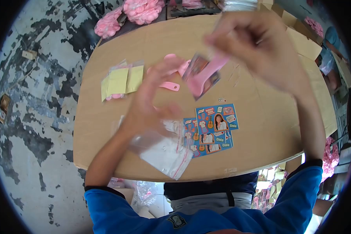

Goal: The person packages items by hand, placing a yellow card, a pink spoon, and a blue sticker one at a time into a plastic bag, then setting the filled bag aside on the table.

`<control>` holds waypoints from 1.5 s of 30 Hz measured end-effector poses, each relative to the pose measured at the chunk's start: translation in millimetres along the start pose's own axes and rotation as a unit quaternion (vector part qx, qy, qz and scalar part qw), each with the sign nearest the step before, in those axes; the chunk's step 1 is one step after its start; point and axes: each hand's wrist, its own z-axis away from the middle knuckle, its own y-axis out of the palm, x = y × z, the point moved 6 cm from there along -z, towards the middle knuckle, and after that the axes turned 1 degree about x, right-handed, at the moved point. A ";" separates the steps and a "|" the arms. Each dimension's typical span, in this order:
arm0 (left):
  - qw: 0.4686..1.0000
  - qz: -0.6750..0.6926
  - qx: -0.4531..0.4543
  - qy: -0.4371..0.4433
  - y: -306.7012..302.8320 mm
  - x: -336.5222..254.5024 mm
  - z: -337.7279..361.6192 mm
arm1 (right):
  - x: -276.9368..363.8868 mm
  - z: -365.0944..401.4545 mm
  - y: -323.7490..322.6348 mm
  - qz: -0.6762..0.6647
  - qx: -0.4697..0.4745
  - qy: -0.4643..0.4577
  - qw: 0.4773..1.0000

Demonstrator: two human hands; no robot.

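My right hand (245, 45) is raised over the far right of the cardboard-covered table, its fingers pinched on the end of a pink plastic spoon (206, 76), which hangs over a dark picture card (212, 82). My left hand (156, 93) is blurred, its fingers curved apart with nothing between them. Below it lie clear plastic bags (165, 154). Blue sticker sheets (218, 121) overlap beside the bags. More pink pieces, one a handle (170, 86), lie behind my left hand.
Packets with yellow cards (118, 81) lie at the table's left. Pink bundles (143, 9) sit beyond the far edge of the table (261, 136). Open cardboard boxes (304, 43) stand at the far right, near another person's arm (333, 80).
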 end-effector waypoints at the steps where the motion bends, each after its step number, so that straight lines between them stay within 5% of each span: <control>1: 0.999 -0.045 0.020 -0.009 14.3 -6.6 3.5 | -2.7 2.3 9.1 -0.029 0.019 0.010 0.999; 7: 0.984 -0.007 0.072 -0.160 29.8 12.0 17.6 | -7.1 11.0 41.0 -0.130 0.031 0.031 0.991; 8: 0.977 0.062 -0.020 -0.204 23.3 16.0 19.7 | -2.5 13.2 40.6 -0.114 0.026 0.020 0.993; 11: 0.970 0.148 -0.085 -0.175 -0.8 12.6 10.5 | 24.0 33.0 43.9 -0.095 0.039 -0.085 0.991; 17: 0.931 0.269 -0.107 -0.221 -16.7 36.7 6.3 | 74.7 59.1 56.9 -0.331 0.124 -0.157 0.922; 20: 0.935 0.267 -0.107 -0.207 -18.2 37.8 5.1 | 90.8 68.1 60.1 -0.309 0.069 -0.222 0.922; 21: 0.936 0.269 -0.105 -0.199 -17.8 37.9 3.8 | 99.4 59.2 54.1 -0.303 0.112 -0.161 0.933; 23: 0.940 0.265 -0.106 -0.188 -21.3 34.0 4.8 | 106.3 48.9 53.5 -0.296 0.144 -0.182 0.927; 27: 0.941 0.269 -0.100 -0.181 -19.2 24.9 3.8 | 114.1 47.1 53.6 -0.254 0.147 -0.351 0.889; 32: 0.926 0.286 -0.075 -0.233 -12.0 27.2 8.6 | 67.4 61.0 52.8 -0.372 0.205 -0.079 0.902; 35: 0.920 0.291 -0.004 -0.263 1.2 18.6 10.9 | 30.7 32.2 37.7 -0.170 0.036 -0.111 0.979; 38: 0.933 0.172 0.087 -0.305 15.9 18.8 21.6 | -11.3 15.4 35.7 -0.116 -0.081 0.034 0.989; 41: 0.922 0.219 0.120 -0.296 33.0 5.1 27.2 | -44.6 12.1 45.1 -0.120 -0.008 0.068 0.990; 42: 0.899 0.255 0.091 -0.345 36.1 4.8 24.6 | -48.8 13.2 48.6 -0.140 0.026 0.086 0.986; 45: 0.876 0.389 -0.022 -0.285 27.9 23.6 21.2 | -46.8 15.0 49.5 -0.106 0.057 0.096 0.988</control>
